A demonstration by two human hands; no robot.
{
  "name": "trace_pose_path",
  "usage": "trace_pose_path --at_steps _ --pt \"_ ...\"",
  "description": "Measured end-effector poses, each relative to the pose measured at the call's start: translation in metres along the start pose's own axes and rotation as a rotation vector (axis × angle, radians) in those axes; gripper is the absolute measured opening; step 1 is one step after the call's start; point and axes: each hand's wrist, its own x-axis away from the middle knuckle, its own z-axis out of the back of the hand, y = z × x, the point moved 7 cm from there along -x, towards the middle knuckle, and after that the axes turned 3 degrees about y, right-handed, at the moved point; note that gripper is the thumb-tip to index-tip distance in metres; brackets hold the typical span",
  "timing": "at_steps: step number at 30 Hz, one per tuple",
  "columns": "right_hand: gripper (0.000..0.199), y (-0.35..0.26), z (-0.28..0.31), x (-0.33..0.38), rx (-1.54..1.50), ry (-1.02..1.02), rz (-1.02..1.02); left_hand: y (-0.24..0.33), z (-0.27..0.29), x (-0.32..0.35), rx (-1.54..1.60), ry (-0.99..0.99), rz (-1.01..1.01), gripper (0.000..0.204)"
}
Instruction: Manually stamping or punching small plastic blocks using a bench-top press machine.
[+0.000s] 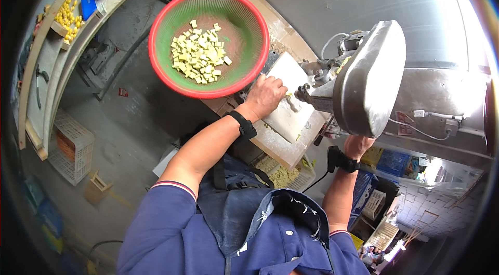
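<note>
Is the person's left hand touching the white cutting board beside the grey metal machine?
Touching. The head view shows the left hand resting flat on the white rectangular cutting board, fingers lying against its surface near the grey metal machine, no gap visible.

matt metal machine (369, 77), red plastic basket (156, 41), wood board (288, 101).

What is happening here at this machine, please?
A person in a blue shirt stands at a metal machine. The left hand rests on a white board beside the machine's front end. The right hand is mostly hidden beneath the machine. Behind the board, a red and green basket holds small yellowish cut pieces.
</note>
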Motion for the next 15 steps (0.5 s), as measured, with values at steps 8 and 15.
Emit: trace_pose_path --at_steps 8,15 --pt "0.038 -0.024 -0.021 -0.002 0.046 0.006 0.021 -0.003 0.014 0.010 0.059 -0.126 0.000 0.010" --pt "0.047 -0.026 -0.020 -0.003 0.109 0.034 0.042 -0.074 0.070 0.045 0.294 -0.073 0.521 0.018"
